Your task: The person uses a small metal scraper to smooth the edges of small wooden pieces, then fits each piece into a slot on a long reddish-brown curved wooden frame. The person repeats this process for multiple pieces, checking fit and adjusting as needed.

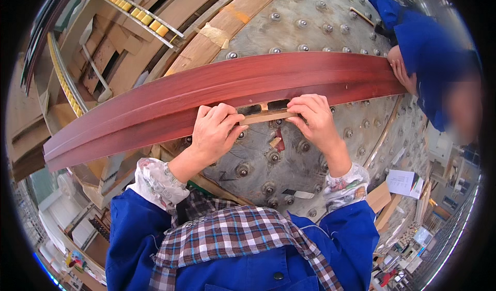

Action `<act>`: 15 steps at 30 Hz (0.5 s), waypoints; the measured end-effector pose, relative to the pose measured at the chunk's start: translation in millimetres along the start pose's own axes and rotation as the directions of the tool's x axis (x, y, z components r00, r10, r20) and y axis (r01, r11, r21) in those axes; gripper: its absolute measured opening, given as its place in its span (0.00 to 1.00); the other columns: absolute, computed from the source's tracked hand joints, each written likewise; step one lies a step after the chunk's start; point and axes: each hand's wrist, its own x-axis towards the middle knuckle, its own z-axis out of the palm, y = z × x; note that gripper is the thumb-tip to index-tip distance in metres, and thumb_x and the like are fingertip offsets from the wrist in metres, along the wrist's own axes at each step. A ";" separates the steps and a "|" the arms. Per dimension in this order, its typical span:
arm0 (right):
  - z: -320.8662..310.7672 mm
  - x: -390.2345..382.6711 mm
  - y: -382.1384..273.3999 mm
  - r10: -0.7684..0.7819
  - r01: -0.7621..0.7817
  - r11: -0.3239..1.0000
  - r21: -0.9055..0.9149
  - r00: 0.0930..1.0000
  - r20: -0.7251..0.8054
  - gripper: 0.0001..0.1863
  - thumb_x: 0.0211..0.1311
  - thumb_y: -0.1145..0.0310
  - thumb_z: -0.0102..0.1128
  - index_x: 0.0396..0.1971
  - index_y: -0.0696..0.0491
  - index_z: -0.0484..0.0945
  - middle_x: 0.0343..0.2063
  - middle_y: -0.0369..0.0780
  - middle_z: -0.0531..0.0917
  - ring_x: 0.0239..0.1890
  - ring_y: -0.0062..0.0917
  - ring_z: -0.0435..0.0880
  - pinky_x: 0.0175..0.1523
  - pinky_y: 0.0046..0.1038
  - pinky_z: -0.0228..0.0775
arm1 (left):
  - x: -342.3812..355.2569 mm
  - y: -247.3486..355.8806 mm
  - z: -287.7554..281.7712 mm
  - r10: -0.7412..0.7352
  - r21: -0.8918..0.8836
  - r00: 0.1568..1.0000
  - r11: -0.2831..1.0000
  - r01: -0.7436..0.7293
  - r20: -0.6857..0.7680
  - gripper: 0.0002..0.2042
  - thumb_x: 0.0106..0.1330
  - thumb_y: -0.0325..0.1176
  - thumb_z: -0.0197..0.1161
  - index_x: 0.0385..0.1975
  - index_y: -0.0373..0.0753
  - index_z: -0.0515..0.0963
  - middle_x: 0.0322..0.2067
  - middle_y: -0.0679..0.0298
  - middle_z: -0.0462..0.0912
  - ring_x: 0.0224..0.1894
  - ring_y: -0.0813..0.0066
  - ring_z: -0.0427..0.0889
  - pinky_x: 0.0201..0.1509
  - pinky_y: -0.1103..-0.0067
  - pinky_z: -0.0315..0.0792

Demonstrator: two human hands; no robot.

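Note:
A long reddish-brown wooden board (206, 87) with a moulded profile lies across the ball-studded table. Two dark recesses (251, 109) are cut into its near edge, about the middle. Along that edge, beside the recesses, runs a short light-wood strip (267, 117). My left hand (214, 131) pinches the strip's left end between thumb and fingers. At the strip's right end my right hand (315, 118) does the same, its fingertips close to the board's edge. Whether the strip touches the board along its whole length, I cannot tell.
A co-worker's hand (402, 70) rests on the board's right end. The grey metal table (243, 151) carries many ball rollers, a small red scrap (279, 140) and a flat blade-like tool (298, 193). Yellow-wheeled roller tracks (147, 20) stand at upper left; a white box (404, 183) lies right.

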 end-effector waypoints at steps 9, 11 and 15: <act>3.4 2.9 0.9 0.022 -0.023 0.999 0.022 1.000 0.012 0.10 0.40 0.73 0.66 0.27 0.52 0.77 0.32 0.33 0.79 0.37 0.27 0.76 0.43 0.28 0.64 | -1.4 -0.6 1.5 -0.040 0.003 0.999 0.999 0.040 0.019 0.12 0.45 0.31 0.69 0.29 0.41 0.76 0.28 0.67 0.72 0.29 0.73 0.72 0.36 0.76 0.59; 3.0 3.4 0.6 0.024 -0.025 0.999 0.030 1.000 0.008 0.10 0.40 0.73 0.66 0.27 0.53 0.77 0.32 0.33 0.80 0.36 0.27 0.76 0.42 0.28 0.64 | 0.1 -0.2 2.3 -0.044 0.006 0.999 0.999 0.044 0.025 0.11 0.45 0.31 0.69 0.28 0.41 0.75 0.28 0.67 0.72 0.29 0.73 0.72 0.36 0.76 0.59; 7.2 2.9 4.7 -0.009 0.010 0.998 0.059 1.000 -0.017 0.10 0.40 0.72 0.66 0.27 0.53 0.77 0.32 0.34 0.80 0.34 0.26 0.77 0.42 0.28 0.64 | 0.5 -0.2 2.3 -0.067 0.035 0.997 0.997 0.065 0.040 0.13 0.44 0.33 0.70 0.29 0.41 0.75 0.28 0.67 0.71 0.30 0.72 0.72 0.36 0.76 0.59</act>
